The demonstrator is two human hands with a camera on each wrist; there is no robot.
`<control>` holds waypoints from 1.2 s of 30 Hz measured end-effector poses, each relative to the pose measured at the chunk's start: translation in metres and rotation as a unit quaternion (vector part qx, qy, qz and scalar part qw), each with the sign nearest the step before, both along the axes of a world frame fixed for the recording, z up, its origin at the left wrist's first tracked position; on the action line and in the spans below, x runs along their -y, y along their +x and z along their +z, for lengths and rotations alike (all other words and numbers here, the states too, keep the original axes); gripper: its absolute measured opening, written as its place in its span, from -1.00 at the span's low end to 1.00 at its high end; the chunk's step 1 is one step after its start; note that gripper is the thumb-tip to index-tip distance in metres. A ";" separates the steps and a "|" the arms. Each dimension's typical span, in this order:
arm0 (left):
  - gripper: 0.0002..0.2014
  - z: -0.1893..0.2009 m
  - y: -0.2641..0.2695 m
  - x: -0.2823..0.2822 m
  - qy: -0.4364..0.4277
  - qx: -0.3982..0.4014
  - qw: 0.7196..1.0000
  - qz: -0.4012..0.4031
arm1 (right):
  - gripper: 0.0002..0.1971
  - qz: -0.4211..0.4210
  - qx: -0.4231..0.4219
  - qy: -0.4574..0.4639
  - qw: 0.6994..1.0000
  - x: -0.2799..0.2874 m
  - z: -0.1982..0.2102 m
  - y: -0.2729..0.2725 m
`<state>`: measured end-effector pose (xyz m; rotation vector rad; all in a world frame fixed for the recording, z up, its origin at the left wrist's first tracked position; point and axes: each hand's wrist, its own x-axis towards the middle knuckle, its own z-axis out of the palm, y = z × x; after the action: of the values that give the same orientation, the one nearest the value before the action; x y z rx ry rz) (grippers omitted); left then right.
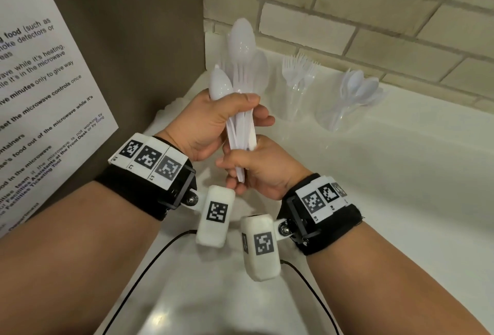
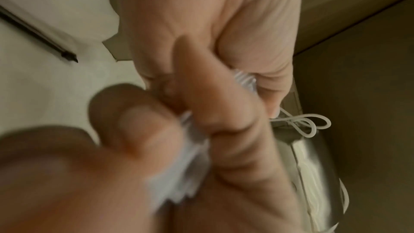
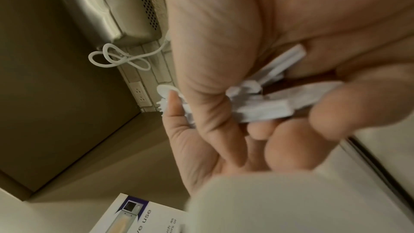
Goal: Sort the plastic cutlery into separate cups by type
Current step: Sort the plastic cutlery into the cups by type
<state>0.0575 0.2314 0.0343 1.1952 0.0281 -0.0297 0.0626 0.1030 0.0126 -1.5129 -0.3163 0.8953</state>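
spoons (image 1: 242, 72) stand bowls-up in my left hand (image 1: 213, 123), fingers curled round the handles. my right hand (image 1: 256, 168) sits just below, pinching the handle ends above the table (image 1: 374, 174).

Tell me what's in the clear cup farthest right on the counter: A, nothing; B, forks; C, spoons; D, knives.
C: in the head view the right cup holds spoons, their rounded bowls fanning out above the rim, while the cup to its left holds forks.
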 end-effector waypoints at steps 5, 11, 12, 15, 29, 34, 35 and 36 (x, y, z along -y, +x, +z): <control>-0.68 -0.003 -0.005 -0.004 -0.011 0.029 0.997 -0.074 | -0.81 -0.001 -0.018 0.035 0.999 -0.003 0.004 0.000; -0.96 -0.004 -0.006 -0.003 -0.012 0.025 0.997 -0.067 | -0.91 0.006 0.039 -0.007 0.999 -0.006 0.006 -0.002; -0.93 -0.004 -0.005 -0.002 -0.026 0.019 0.999 -0.040 | -0.89 0.000 0.076 -0.038 0.996 -0.005 0.008 0.000; -0.89 -0.010 -0.002 -0.005 -0.115 0.002 0.993 0.031 | -0.53 -0.043 0.179 -0.157 0.970 0.003 0.021 0.012; -0.59 -0.032 -0.006 -0.012 -0.184 -0.026 0.963 -0.197 | -0.68 -0.149 0.298 0.008 0.943 0.002 0.044 0.027; -0.67 -0.035 -0.009 -0.010 -0.142 -0.057 0.970 -0.187 | -0.58 -0.233 0.331 0.019 0.914 0.003 0.049 0.033; -0.70 -0.034 -0.009 -0.009 -0.125 -0.059 0.973 -0.182 | -0.57 -0.218 0.331 0.027 0.918 0.004 0.052 0.034; -0.71 -0.034 -0.010 -0.008 -0.110 -0.058 0.976 -0.177 | -0.60 -0.195 0.326 0.026 0.925 0.004 0.055 0.035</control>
<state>0.0479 0.2398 0.0003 0.9625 -0.0849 -0.4067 0.0973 0.0986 0.0672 -1.7148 -0.4893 0.0463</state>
